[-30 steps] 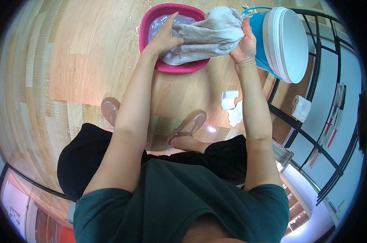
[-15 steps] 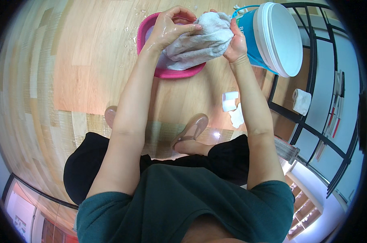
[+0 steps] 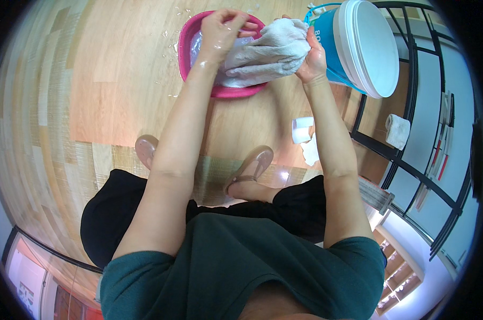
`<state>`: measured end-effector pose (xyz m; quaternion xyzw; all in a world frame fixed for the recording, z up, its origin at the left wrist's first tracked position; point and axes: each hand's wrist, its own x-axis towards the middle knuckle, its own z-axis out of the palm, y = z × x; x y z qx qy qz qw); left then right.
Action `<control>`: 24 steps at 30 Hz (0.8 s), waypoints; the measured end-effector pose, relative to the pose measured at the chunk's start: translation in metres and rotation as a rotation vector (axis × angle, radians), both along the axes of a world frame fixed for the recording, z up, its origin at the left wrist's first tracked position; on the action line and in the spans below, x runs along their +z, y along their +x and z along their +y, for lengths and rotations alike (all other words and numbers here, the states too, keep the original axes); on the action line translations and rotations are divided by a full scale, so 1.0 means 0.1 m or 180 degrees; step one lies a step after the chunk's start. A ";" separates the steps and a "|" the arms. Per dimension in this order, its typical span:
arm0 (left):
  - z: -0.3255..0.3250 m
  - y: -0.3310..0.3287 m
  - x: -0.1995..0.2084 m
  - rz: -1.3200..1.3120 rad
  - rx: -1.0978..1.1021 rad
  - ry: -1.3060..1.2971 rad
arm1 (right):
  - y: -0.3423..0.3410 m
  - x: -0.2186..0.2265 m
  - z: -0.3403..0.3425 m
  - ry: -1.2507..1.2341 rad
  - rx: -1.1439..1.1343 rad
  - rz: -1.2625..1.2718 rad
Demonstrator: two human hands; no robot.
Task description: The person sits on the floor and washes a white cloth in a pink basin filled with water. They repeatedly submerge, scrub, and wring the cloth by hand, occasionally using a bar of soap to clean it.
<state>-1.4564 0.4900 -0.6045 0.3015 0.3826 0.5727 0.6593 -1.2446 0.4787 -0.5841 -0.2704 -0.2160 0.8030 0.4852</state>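
Note:
A wet whitish towel [image 3: 268,52] hangs over a pink basin [image 3: 185,47], its lower end inside and its upper end bunched in my right hand [image 3: 312,63]. The thumb of that hand lies along the cloth's edge, and the other fingers are mostly behind the towel. Above the basin, my wet left hand [image 3: 220,33] is off the towel, with loosely bent fingers apart and nothing between them. Pale bluish water [image 3: 196,48] shows in the basin beside my left wrist.
A blue and white bucket [image 3: 377,50] stands right of the basin. Black metal racking [image 3: 409,96] with a folded white cloth [image 3: 397,132] is farther right. White paper pieces [image 3: 303,130] lie on the wooden floor [image 3: 108,106], and water drops are left of the basin.
My left hand has let go of the towel and moved slightly left, away from it. My right hand still holds the bunched end, in nearly the same place.

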 end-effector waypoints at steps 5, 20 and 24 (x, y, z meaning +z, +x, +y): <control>0.07 -0.30 -0.46 0.1933 0.0385 0.0077 | 0.20 -0.12 0.00 0.0128 0.0164 0.0523; -0.53 -0.11 -1.36 0.5976 -0.1796 0.0528 | 0.32 -0.16 0.07 -0.0068 -0.0260 0.0046; -0.09 -0.21 -0.69 0.5050 -0.1743 -0.0020 | 0.16 0.05 0.00 -0.0103 -0.0461 -0.0396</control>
